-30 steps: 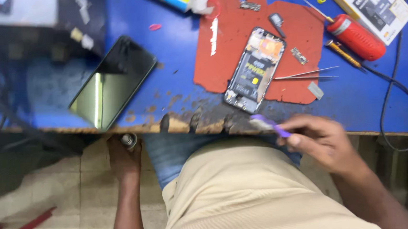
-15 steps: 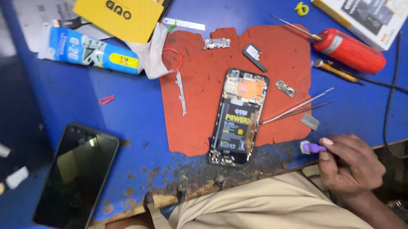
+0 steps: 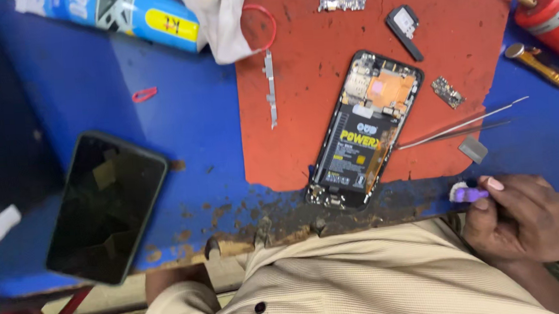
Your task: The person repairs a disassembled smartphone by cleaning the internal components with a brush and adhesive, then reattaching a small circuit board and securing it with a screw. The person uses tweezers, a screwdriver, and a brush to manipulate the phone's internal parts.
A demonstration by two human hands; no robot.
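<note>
An opened phone (image 3: 363,131) with its back cover off lies on a red mat (image 3: 290,123), its battery and boards exposed. My right hand (image 3: 520,222) rests at the near table edge, right of the phone, fingers closed on a small purple tool (image 3: 469,194). Thin metal tweezers (image 3: 461,124) lie on the mat between the hand and the phone. A strip of my left arm (image 3: 170,282) shows under the table edge; the left hand itself is hidden.
A black phone (image 3: 106,205) lies screen-up near the left edge of the blue table (image 3: 193,137). Small boards (image 3: 343,0) (image 3: 447,91), a metal strip (image 3: 271,89), a blue tube (image 3: 145,15), a red canister (image 3: 555,16) and a gold-handled screwdriver (image 3: 535,64) lie around.
The view has closed in on the mat and the phone. My right hand stays at the table edge with the purple tool. My left hand, seen below the table before, has dropped out of view.
</note>
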